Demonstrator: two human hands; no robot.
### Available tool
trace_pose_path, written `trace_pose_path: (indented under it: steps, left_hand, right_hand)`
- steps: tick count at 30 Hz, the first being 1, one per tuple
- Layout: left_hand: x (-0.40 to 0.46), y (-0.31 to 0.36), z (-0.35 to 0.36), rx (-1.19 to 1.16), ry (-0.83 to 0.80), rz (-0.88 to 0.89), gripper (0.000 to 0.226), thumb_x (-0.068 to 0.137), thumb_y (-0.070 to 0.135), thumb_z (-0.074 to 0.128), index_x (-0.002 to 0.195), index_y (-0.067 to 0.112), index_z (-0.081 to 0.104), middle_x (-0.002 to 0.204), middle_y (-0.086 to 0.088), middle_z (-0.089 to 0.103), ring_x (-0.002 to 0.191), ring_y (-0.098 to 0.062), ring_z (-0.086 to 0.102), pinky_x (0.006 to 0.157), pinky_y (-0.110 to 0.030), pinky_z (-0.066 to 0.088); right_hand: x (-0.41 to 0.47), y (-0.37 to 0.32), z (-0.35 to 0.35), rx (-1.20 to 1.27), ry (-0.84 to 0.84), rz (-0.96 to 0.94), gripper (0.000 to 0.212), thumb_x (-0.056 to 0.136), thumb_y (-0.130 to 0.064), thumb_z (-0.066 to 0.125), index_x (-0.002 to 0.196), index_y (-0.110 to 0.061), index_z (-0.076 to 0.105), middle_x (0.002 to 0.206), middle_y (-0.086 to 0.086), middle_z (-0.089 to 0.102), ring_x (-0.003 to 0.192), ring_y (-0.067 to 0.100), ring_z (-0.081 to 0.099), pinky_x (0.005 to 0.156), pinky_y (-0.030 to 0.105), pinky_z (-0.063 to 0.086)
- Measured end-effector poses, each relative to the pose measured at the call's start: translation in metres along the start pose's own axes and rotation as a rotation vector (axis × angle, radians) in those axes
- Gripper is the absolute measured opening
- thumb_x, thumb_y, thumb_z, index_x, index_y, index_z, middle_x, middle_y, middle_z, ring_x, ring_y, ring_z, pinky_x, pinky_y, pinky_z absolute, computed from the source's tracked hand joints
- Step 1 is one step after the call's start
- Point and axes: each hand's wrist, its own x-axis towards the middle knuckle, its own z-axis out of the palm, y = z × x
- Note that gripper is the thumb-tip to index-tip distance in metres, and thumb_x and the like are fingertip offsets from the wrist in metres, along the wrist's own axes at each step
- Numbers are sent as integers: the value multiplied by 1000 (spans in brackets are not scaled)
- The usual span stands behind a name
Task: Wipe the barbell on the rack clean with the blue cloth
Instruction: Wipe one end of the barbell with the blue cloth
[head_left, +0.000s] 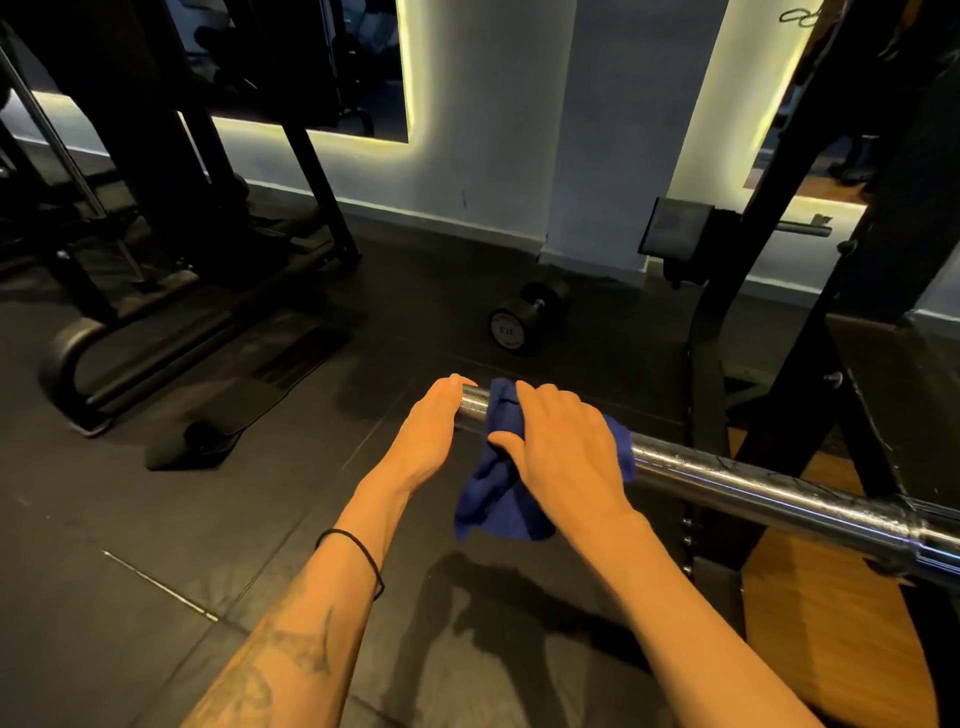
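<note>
A chrome barbell (753, 480) runs from the middle of the view down to the right edge, resting on a black rack (810, 322). The blue cloth (493, 493) is draped over the bar's sleeve near its free end, with a corner hanging below. My right hand (561, 447) lies on top of the cloth and wraps it round the bar, thumb on the near side. My left hand (434, 421) cups the very end of the bar, fingers curled over it, just left of the cloth.
A black dumbbell (524, 319) lies on the dark rubber floor beyond the bar end. Black machine frames (218, 218) stand at the left. A padded bracket (675, 228) sticks out from the rack upright. Wooden flooring (831, 623) lies under the rack at the right.
</note>
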Motion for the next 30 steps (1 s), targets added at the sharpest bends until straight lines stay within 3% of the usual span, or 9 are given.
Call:
trace_pose_path:
  steps: [4, 6, 8, 11, 13, 16, 20, 25, 30]
  left_hand:
    - [-3, 2, 5, -72, 22, 29, 41, 105, 38, 29, 104, 22, 67, 96, -5, 69, 89, -14, 59, 83, -34, 45]
    - [1, 0, 6, -81, 37, -1, 43, 105, 41, 30, 103, 21, 68, 97, -5, 71, 93, -14, 62, 91, -38, 46]
    - [6, 0, 5, -75, 43, -67, 45, 105, 49, 31, 117, 23, 66, 111, -1, 69, 105, -14, 62, 103, -41, 44]
    - [14, -1, 2, 18, 43, -99, 51, 102, 57, 32, 119, 22, 64, 121, -3, 65, 112, -20, 59, 107, -44, 41]
    - [14, -1, -1, 177, 40, -4, 47, 105, 50, 29, 103, 18, 63, 108, -6, 65, 102, -25, 59, 97, -41, 43]
    - [7, -3, -11, 487, 77, 331, 38, 107, 32, 31, 121, 15, 62, 115, -4, 61, 107, -23, 56, 94, -36, 43]
    - [-1, -10, -26, 582, 40, 624, 33, 102, 13, 50, 133, 20, 59, 129, 4, 59, 116, -12, 52, 101, -28, 42]
    - [5, -19, -42, 797, -23, 722, 55, 88, 11, 70, 140, 20, 52, 139, 2, 56, 129, -16, 49, 109, -32, 41]
    - [6, -7, -23, 884, 115, 714, 29, 82, 15, 69, 109, 13, 59, 109, -2, 60, 95, -26, 58, 79, -43, 50]
  right_hand:
    - [-1, -14, 16, -31, 77, 73, 39, 96, -47, 59, 120, -18, 50, 107, 3, 61, 92, 22, 55, 91, 40, 44]
    - [0, -32, 24, -42, 125, 0, 49, 96, -40, 62, 134, -14, 46, 120, 7, 60, 109, 28, 57, 105, 45, 40]
    - [4, -42, 29, -25, 121, -60, 58, 97, -34, 61, 145, -11, 39, 134, 9, 54, 126, 30, 51, 115, 47, 31]
    - [5, -33, 20, 29, 175, -53, 44, 99, -39, 56, 136, -14, 50, 118, 4, 61, 109, 25, 58, 100, 42, 44]
    - [-6, -11, 16, 56, 197, -19, 36, 99, -39, 54, 128, -16, 54, 109, 1, 63, 100, 24, 60, 92, 41, 48]
    - [-23, 14, 9, 89, 197, 33, 25, 100, -37, 52, 116, -18, 56, 104, 1, 62, 95, 25, 59, 90, 42, 48]
    - [-25, 11, 12, 56, 118, 73, 24, 99, -38, 54, 115, -21, 52, 106, 0, 59, 96, 22, 56, 91, 39, 43]
    - [-8, -14, 23, 39, 195, 20, 37, 96, -32, 61, 127, -15, 53, 114, 5, 61, 104, 26, 56, 100, 43, 41]
    - [15, -31, 27, 99, 153, -30, 36, 101, -40, 50, 127, -16, 52, 115, 3, 60, 105, 24, 54, 100, 41, 40]
